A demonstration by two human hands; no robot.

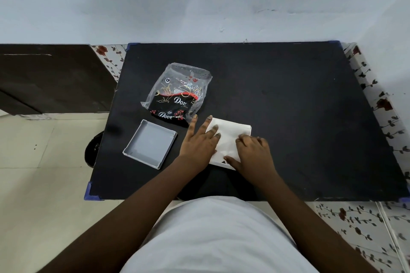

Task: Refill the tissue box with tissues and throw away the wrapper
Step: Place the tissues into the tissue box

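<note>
A white stack of tissues point(230, 137) lies on the black table point(288, 106) near its front middle. My left hand point(200, 139) rests flat on the stack's left side, fingers spread. My right hand point(253, 150) presses on its right front part, fingers curled over the tissues. Left of the stack sits a shallow grey tissue box point(149, 143), open-topped and holding nothing. Behind it lies the clear and black plastic wrapper point(177, 93), crumpled and open at the far end.
The table stands against a pale wall, with blue corner guards. A dark cabinet point(51, 77) is at the left. A black round object point(93, 146) sits on the floor under the table's left edge. Flowered tiles run along the right.
</note>
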